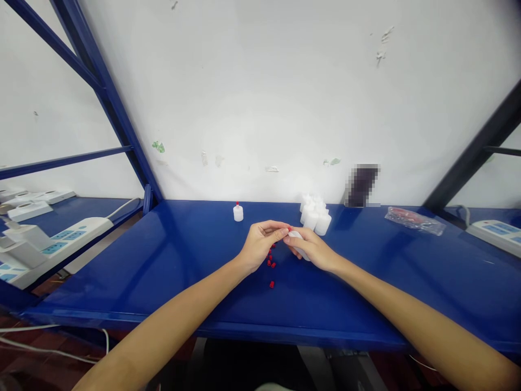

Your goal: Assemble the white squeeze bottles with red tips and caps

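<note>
My right hand [315, 248] is wrapped round a small white plastic bottle [302, 252], tilted with its tip toward my left hand. My left hand [260, 243] pinches a small red cap [289, 228] at the bottle's tip; whether the cap sits fully on it is hidden by the fingers. Below my left hand, several loose red caps [272, 284] lie on the blue table [183, 260]. A white bottle with a red cap [238, 212] stands upright toward the back left. Behind my right hand is a cluster of white bottles [315, 214].
A dark, blurred-out object [361, 185] leans on the wall at the back right. Nearby lies a clear plastic bag [415, 220] with red contents. White power strips sit at the left [61, 241] and right [499, 234]. Blue metal frame posts [109, 103] rise on both sides.
</note>
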{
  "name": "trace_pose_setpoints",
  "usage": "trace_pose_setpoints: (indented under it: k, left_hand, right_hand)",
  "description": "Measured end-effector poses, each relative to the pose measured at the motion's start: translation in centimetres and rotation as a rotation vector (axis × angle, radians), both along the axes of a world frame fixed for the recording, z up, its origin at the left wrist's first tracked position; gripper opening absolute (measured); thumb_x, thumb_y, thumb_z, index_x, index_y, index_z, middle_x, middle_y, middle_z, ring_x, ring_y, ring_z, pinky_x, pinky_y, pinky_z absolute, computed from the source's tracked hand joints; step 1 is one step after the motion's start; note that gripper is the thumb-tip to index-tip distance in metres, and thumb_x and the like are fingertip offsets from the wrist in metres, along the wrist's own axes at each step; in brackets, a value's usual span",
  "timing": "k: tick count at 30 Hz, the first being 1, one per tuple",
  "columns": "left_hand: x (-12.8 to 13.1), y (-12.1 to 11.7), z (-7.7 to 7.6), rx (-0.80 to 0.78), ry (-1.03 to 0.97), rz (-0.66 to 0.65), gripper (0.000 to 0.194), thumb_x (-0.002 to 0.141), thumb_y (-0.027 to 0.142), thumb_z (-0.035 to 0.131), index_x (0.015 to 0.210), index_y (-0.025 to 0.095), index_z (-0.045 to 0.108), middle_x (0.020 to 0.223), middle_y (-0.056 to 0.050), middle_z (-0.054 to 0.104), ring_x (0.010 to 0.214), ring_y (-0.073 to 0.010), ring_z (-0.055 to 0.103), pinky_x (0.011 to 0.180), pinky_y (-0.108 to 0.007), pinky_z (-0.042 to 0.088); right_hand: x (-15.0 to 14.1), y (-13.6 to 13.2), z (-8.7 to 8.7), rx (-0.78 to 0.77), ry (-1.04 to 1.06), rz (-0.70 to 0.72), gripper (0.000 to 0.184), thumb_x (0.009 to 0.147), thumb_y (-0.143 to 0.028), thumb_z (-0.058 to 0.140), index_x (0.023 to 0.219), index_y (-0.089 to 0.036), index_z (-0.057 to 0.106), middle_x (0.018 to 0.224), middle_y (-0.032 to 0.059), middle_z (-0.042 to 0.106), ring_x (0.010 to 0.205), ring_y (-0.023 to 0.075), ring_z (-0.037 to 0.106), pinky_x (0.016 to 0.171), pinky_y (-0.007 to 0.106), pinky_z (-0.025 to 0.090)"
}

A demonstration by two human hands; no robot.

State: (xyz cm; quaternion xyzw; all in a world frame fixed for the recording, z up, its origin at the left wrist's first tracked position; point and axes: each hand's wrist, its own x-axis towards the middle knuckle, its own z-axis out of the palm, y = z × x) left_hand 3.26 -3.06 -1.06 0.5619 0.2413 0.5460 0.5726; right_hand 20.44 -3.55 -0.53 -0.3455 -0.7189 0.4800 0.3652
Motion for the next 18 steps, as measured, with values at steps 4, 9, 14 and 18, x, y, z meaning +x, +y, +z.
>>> trace_pose_setpoints:
  k: [4, 9, 14, 18]
  left_hand:
    - [0.0, -0.3, 0.3, -0.001, 0.000, -0.007, 0.024, 0.072, 0.031, 0.081, 0.088, 0.015, 0.074, 0.086, -0.006, 0.075, 0.081, -0.0169, 0.070, 0.082, -0.031, 0.054]
    - [-0.1, -0.8, 1.1, 0.049, 0.071, 0.030, 0.029, 0.068, 0.030, 0.084, 0.090, 0.014, 0.072, 0.087, -0.007, 0.075, 0.083, -0.0185, 0.071, 0.081, -0.031, 0.055]
    - [-0.2, -0.7, 1.0, 0.079, 0.092, 0.039, 0.033, 0.069, 0.029, 0.084, 0.096, 0.015, 0.070, 0.088, -0.006, 0.074, 0.084, -0.0176, 0.071, 0.079, -0.028, 0.056]
    - [-0.1, -0.6, 0.6, 0.127, 0.123, 0.012, 0.033, 0.072, 0.030, 0.082, 0.098, 0.015, 0.070, 0.090, -0.007, 0.074, 0.087, -0.0185, 0.070, 0.081, -0.029, 0.056]
  right_hand:
    - [0.2, -0.1, 0.1, -0.023, 0.040, 0.043, 0.038, 0.087, -0.053, 0.057, 0.071, -0.019, 0.053, 0.060, -0.0016, 0.049, 0.053, 0.0127, 0.047, 0.049, 0.025, 0.039]
    - [0.2, 0.1, -0.1, -0.062, 0.033, 0.044, 0.060, 0.094, -0.063, 0.035, 0.057, -0.018, 0.053, 0.049, 0.0008, 0.049, 0.045, 0.0129, 0.046, 0.048, 0.026, 0.036]
    - [0.0, 0.5, -0.2, -0.059, -0.001, 0.011, 0.065, 0.094, -0.065, 0.033, 0.053, -0.018, 0.053, 0.045, 0.0010, 0.050, 0.043, 0.0123, 0.047, 0.048, 0.026, 0.036]
    - [0.1, 0.6, -0.1, -0.044, -0.009, 0.013, 0.062, 0.093, -0.062, 0.038, 0.052, -0.017, 0.052, 0.043, 0.0009, 0.051, 0.041, 0.0115, 0.046, 0.047, 0.026, 0.035]
